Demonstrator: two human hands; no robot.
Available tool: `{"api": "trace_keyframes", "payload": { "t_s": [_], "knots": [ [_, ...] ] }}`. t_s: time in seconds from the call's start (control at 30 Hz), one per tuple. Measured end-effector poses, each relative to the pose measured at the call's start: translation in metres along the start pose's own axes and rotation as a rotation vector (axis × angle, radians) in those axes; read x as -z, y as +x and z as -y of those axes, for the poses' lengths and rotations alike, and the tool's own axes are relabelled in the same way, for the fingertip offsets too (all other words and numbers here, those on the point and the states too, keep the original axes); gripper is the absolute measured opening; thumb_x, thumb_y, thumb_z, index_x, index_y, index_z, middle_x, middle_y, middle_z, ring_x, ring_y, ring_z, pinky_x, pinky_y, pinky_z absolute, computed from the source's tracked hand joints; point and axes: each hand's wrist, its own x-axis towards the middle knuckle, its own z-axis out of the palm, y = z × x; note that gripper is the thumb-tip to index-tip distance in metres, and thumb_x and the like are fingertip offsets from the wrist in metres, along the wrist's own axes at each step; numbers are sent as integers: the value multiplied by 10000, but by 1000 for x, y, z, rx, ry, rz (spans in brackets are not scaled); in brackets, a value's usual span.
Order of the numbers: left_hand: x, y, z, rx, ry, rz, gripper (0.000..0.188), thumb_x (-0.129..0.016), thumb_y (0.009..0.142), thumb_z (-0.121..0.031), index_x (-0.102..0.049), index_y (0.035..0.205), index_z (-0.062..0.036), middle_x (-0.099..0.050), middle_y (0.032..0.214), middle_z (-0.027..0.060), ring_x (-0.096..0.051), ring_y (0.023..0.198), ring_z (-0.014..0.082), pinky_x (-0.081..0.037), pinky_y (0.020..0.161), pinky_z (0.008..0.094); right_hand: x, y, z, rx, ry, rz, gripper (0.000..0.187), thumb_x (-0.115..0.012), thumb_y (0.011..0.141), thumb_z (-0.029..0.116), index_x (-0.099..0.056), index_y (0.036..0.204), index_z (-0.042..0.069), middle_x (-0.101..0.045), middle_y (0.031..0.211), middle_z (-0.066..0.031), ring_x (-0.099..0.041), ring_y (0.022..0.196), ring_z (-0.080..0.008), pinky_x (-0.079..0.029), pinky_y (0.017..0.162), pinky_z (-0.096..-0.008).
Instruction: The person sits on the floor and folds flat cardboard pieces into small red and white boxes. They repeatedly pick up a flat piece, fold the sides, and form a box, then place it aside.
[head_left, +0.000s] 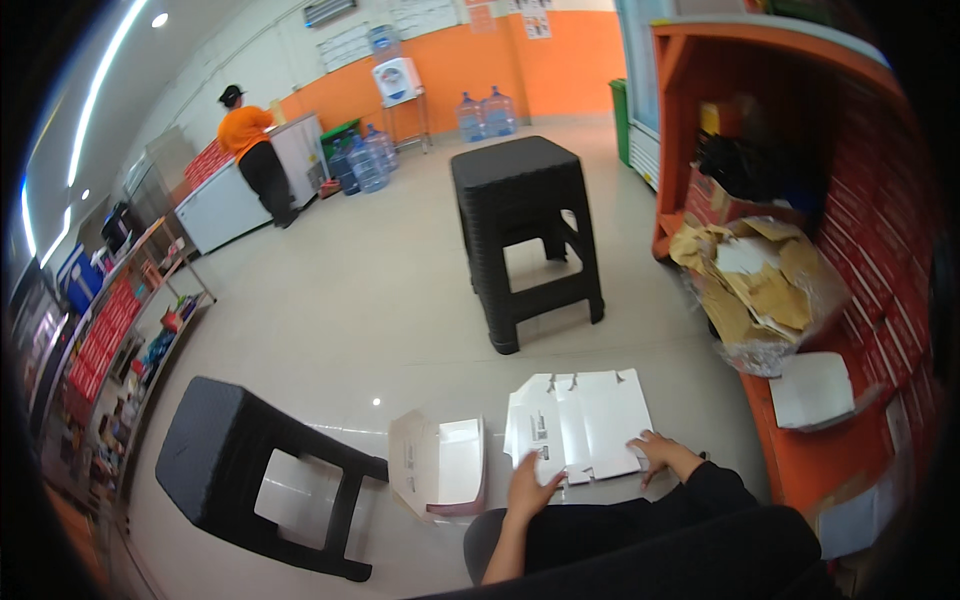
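Pressing both open hands, left hand [527, 487] and right hand [660, 452], onto flat white cardboard sheets [578, 424] on the floor [340, 300]; risking sheets sliding apart on smooth tile.

I count two black plastic stools: one upright [527, 235] in the middle of the floor, one tipped on its side [262, 475] near left. Two flat white carton blanks lie on the floor near me, one under my hands [578, 425] and one folded open [440, 465] just left of it. Two hands are mine, left hand [530, 487] and right hand [660, 452]. Far off I see one person in orange [252, 150], one water dispenser [397, 80], and at least four blue water jugs, two by the far wall [485, 115] and two more left [362, 160].
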Motion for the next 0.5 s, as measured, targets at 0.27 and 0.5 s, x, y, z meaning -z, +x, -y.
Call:
{"api": "trace_keyframes", "payload": {
  "t_s": [0.27, 0.5],
  "knots": [
    [-99, 55, -22, -78, 490, 708, 688, -751, 591, -531, -604, 1137, -139, -594, 1167, 55, -569, 1053, 248, -455, 882, 380, 2, 20, 3, -80, 35, -58, 764, -769, 511, 4, -485, 1187, 218, -429, 1200, -84, -495, 1092, -287, -486, 836, -378],
    [-130, 78, -18, -118, 662, 800, 502, -780, 522, -543, -704, 938, -272, -675, 945, 17, -630, 911, 182, -476, 780, 350, -18, 28, -8, -99, 129, -146, 881, -792, 424, -27, -466, 1205, 217, -422, 1213, -64, -465, 1124, -307, -482, 851, -386]
  ]
}}
